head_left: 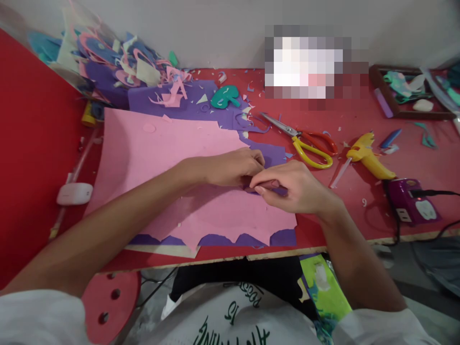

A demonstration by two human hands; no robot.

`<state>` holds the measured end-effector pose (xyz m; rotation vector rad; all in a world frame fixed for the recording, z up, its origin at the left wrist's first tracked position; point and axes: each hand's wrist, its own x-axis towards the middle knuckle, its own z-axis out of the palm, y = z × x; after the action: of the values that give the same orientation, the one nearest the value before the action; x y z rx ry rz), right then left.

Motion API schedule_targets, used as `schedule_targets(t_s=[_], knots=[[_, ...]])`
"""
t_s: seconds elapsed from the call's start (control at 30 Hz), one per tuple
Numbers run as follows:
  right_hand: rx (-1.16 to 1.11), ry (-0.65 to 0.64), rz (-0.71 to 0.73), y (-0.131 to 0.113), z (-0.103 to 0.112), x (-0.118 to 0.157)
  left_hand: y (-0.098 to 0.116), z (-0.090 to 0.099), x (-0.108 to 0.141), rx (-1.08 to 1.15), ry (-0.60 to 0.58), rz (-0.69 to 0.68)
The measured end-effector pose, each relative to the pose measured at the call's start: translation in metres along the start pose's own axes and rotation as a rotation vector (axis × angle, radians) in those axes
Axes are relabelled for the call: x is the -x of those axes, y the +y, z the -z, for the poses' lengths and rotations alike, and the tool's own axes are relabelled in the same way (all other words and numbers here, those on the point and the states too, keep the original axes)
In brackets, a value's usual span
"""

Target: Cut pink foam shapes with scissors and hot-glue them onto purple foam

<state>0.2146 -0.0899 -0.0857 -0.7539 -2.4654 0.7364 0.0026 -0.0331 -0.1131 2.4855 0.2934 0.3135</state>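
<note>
My right hand (pixel 296 188) is closed on a small reddish-brown piece (pixel 270 185), whose exact kind I cannot tell. Right against it, my left hand (pixel 239 166) has its fingers curled down, and whatever is in them is hidden. Both hands are over the right part of a large pink foam sheet (pixel 143 158) with scalloped edges. Purple foam sheets (pixel 273 154) lie under it and show at its back and front edges. Beyond my right hand rest scissors (pixel 302 136) with one red and one yellow handle, their blades apart.
A yellow glue gun (pixel 370 155) lies at the right near a purple power socket box (pixel 413 201) with cords. Foam scraps (pixel 125 57) pile up at the back left, beside a teal foam cutout (pixel 225 97). A brown tray (pixel 398 114) stands at the back right.
</note>
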Motion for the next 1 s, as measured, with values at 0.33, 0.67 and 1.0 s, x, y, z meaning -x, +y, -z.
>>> schedule_targets(t_s=[0.33, 0.67, 1.0], knots=[[-0.050, 0.035, 0.036, 0.0019, 0.0023, 0.0005, -0.0044, -0.0011, -0.0010, 0.034, 0.001, -0.048], [-0.086, 0.064, 0.017, 0.0035, 0.0041, -0.0003, 0.0014, 0.0028, -0.0003, 0.029, -0.021, -0.020], [-0.118, 0.039, -0.027, 0.0006, 0.0090, -0.0014, 0.0045, 0.0048, -0.0022, 0.045, -0.025, -0.001]])
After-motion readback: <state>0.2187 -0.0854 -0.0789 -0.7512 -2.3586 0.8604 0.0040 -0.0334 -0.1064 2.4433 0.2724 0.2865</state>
